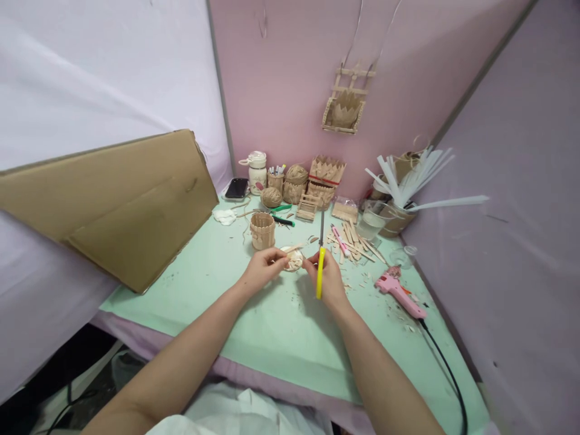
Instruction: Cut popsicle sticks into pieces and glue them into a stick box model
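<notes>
My left hand (266, 267) is closed, with a short wooden craft stick (294, 248) pinched between thumb and fingertips. The yellow-handled scissors (320, 273) hang on my right hand (331, 278), their blades pointing away from me. The right fingertips are pinched together close to the left ones; whether a small piece sits between them is too fine to tell. Beneath both hands lies a pale round dish (294, 266) with small wood bits on it. Just beyond my left hand stands a cup made of craft sticks (263, 231).
Loose craft sticks (356, 241) and a pink pen lie right of centre. A pink glue gun (401, 295) with a black cord rests at the right. Twine balls, a bottle (257, 173) and a phone (237, 188) line the back. Cardboard (136, 211) leans at left.
</notes>
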The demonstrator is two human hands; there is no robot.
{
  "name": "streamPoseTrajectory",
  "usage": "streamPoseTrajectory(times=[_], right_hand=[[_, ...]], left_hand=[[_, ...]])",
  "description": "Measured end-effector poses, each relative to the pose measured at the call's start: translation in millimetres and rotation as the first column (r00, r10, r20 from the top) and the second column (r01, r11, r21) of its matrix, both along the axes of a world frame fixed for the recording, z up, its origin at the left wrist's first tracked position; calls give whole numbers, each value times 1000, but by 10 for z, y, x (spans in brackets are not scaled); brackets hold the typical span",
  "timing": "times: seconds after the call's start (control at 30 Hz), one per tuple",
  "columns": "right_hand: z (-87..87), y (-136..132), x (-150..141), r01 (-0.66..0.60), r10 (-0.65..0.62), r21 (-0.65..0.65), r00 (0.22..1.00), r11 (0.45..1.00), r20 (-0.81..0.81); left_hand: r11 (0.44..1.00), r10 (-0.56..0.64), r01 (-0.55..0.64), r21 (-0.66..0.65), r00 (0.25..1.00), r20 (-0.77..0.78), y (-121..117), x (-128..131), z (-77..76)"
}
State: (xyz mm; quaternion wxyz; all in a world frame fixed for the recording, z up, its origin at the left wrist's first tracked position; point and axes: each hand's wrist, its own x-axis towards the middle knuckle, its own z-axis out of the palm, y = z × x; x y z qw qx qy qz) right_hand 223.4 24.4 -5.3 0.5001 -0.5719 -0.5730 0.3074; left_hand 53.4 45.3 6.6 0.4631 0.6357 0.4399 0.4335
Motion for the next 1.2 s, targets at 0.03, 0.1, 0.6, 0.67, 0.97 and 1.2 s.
streamPoseTrajectory(times=[0.03, 0.1, 0.6, 0.67, 0.97, 1.2], right_hand=[[16, -22, -18, -11, 11, -5, 1000, 1000, 15], [80, -74, -68, -70, 72, -33, 996, 997, 51], [331, -221, 72, -495, 488, -350, 865, 795, -115], [326, -270, 81, -461, 478, -364, 877, 809, -49], [303, -304, 19, -491, 515, -363, 857, 792, -36], [314, -381, -68, -506, 557, -433, 831, 746, -12]], left_hand=[[999, 40, -39, -10, 998, 56, 19, -30, 4], [995, 101, -98, -31, 981, 163, 56, -81, 12], [980, 149, -78, -184, 900, 411, 19, -46, 81], [985, 139, -86, -151, 912, 386, 17, -23, 73], [988, 110, -59, -145, 920, 375, -1, -80, 63], [992, 51, -6, -125, 931, 362, -78, -96, 102]])
